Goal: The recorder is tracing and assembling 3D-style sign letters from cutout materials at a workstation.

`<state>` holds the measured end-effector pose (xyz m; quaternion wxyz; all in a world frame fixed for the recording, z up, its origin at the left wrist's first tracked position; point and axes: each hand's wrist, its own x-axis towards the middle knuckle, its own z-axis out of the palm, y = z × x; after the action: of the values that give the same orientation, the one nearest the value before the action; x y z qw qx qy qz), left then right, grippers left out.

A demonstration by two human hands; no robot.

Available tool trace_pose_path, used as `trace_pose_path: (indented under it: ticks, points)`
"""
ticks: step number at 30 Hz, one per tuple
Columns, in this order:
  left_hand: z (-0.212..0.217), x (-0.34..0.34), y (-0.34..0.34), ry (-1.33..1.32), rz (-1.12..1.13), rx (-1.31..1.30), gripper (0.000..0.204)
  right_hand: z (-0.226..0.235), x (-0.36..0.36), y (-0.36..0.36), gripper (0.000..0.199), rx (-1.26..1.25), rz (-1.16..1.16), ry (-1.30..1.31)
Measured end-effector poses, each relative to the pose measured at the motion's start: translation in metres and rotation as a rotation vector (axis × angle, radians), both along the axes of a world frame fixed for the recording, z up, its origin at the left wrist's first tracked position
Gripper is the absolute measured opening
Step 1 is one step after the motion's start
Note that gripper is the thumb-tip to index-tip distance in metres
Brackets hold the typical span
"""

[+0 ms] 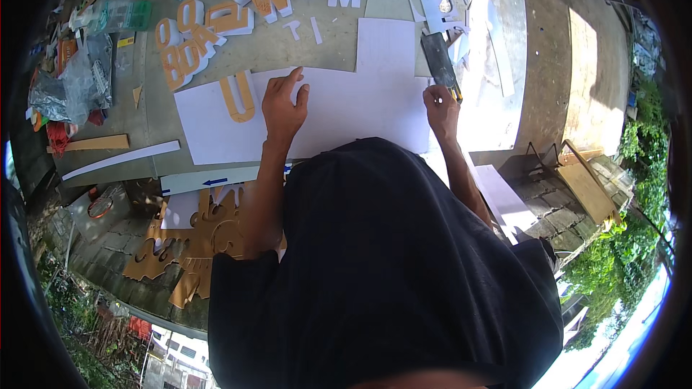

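Note:
A large white sheet (331, 112) with a raised tab at its far side lies on the table before me. My left hand (285, 108) is over its left part, thumb and fingers apart, holding nothing. Just left of that hand, a brown-faced letter U (238, 99) lies on the sheet. My right hand (441, 109) is at the sheet's right edge with its fingers curled. A slim yellow and black thing (457, 93) shows at those fingers; whether they grip it is unclear. Beyond them lies a long dark block-like object (439, 59).
Several brown-faced white block letters (234, 18) stand at the far left. White offcuts (432, 7) are heaped at the far right. Clear plastic bags (68, 86) and a green-tinted box (119, 14) crowd the left edge. Brown cut-out scraps (205, 238) lie below the table's near edge.

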<state>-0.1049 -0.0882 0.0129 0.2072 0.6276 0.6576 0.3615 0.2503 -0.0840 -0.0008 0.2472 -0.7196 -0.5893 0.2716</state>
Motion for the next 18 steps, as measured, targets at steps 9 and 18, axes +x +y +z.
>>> trace_pose_path:
  ticks: [9,18]
  points:
    - [-0.013,0.039,0.028,0.202,-0.33,-0.06,0.054,0.011,0.065,0.037,0.02,0.007,-0.312,-0.074]
    - [-0.024,0.031,0.024,0.26,-0.333,-0.127,0.043,0.006,0.064,0.103,0.075,-0.234,-0.363,-0.277]
